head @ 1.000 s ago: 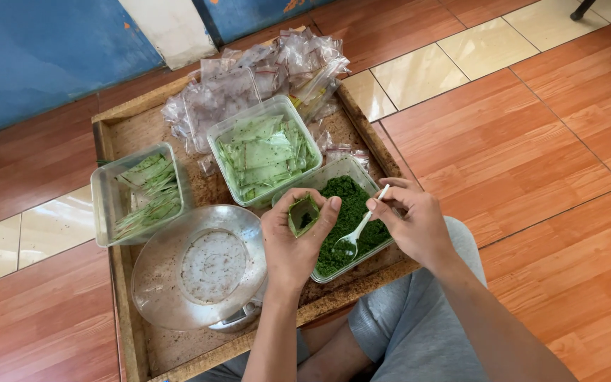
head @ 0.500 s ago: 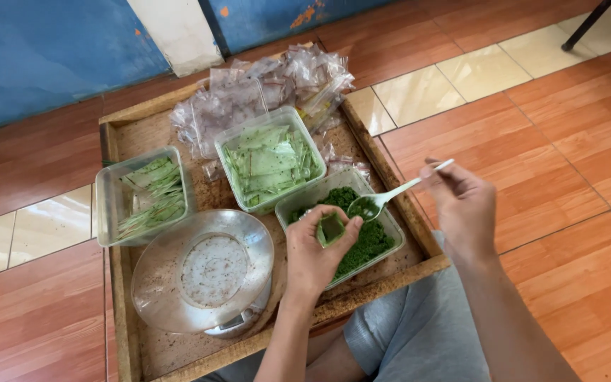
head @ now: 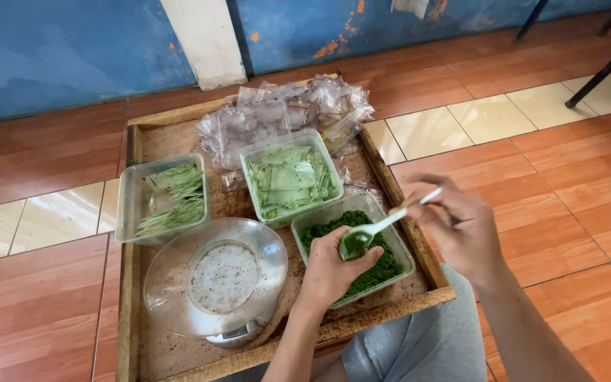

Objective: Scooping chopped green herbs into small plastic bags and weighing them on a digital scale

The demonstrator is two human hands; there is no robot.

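While the right hand (head: 461,230) is pinching the white plastic spoon (head: 383,225) by its handle, the spoon's bowl is resting, loaded with green powder, against the left hand (head: 334,269), which is hovering cupped over the powder tub (head: 399,244). The left hand's fingers are curling round something small at the spoon's tip; what it is cannot be told from here. Both hands are working close together, right at the near right corner of the wooden tray (head: 390,315).

Risk, as a judgement: the spoon is tilting and heaped, so a jolt could be scattering powder onto the tray or the grey trousers (head: 426,350) below. The left wrist is also passing near the round scale pan (head: 215,277), and a nudge there could be shifting it.

Counting: three clear tubs are sitting in the tray, one of dark green powder, one of flat pale green leaf pieces (head: 290,180), one of thin green strips (head: 167,201). One scale, one spoon, one tray, and a heap of small clear bags (head: 284,113) too crumpled to count.
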